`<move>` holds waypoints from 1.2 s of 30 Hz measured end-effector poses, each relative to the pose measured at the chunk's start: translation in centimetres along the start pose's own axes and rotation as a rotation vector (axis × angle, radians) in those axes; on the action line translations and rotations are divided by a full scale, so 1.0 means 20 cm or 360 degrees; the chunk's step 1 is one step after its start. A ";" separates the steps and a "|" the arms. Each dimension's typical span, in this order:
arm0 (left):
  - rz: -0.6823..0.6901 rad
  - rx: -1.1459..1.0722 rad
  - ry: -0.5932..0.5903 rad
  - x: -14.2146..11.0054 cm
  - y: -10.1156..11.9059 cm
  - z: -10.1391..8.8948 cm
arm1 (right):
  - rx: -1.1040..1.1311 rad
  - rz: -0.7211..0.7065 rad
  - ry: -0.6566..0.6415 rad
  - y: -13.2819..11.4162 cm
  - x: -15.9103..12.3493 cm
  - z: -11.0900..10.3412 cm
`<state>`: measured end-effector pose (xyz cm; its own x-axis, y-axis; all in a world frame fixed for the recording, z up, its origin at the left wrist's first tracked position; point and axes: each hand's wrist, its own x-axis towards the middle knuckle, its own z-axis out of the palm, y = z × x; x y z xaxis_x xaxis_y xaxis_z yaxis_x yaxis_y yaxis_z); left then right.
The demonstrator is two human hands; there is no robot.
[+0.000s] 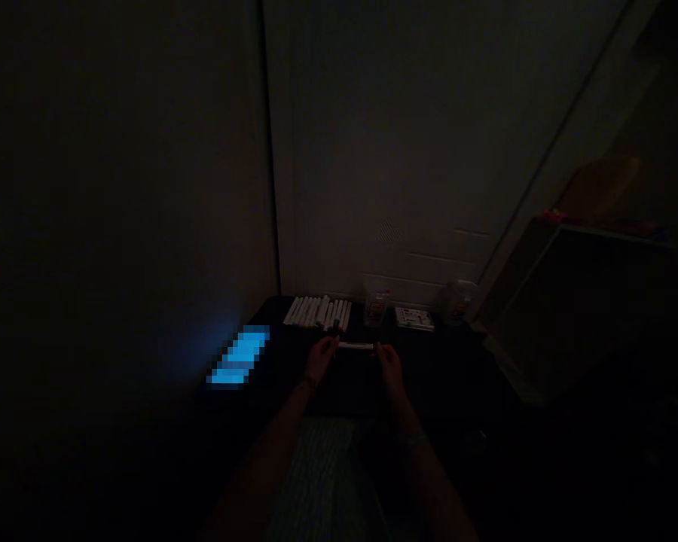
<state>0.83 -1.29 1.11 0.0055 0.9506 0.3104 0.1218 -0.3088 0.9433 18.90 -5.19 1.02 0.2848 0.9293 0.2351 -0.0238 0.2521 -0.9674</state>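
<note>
A slim white marker pen (355,346) is held level above the dark table, one end in each hand. My left hand (319,360) pinches its left end, and my right hand (389,365) pinches the right end. Just beyond the left hand lies a row of several white markers (318,311), side by side, with coloured tips toward me. The room is very dark, so finger details and the held marker's ends are hard to make out.
Behind the marker stands a clear container (376,307) with a label. Right of it lies a flat stack of white patterned pieces (414,318), then another clear container (460,301). A glowing blue, pixelated screen (239,357) is at the left. A shelf unit (565,286) stands right.
</note>
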 end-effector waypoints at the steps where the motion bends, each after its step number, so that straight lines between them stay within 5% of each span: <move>1: -0.0005 0.0005 0.0002 0.00 0.00 0.00 | -0.0019 0.0001 0.0008 0.00 0.00 0.00; 36: 0.0032 -0.0095 0.0042 0.01 -0.01 0.00 | 0.0032 -0.0025 -0.0017 -0.01 0.00 0.00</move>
<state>0.90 -1.10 0.93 -0.0190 0.9433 0.3315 0.0622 -0.3298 0.9420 18.87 -5.21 1.17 0.2750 0.9280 0.2515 -0.0384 0.2719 -0.9616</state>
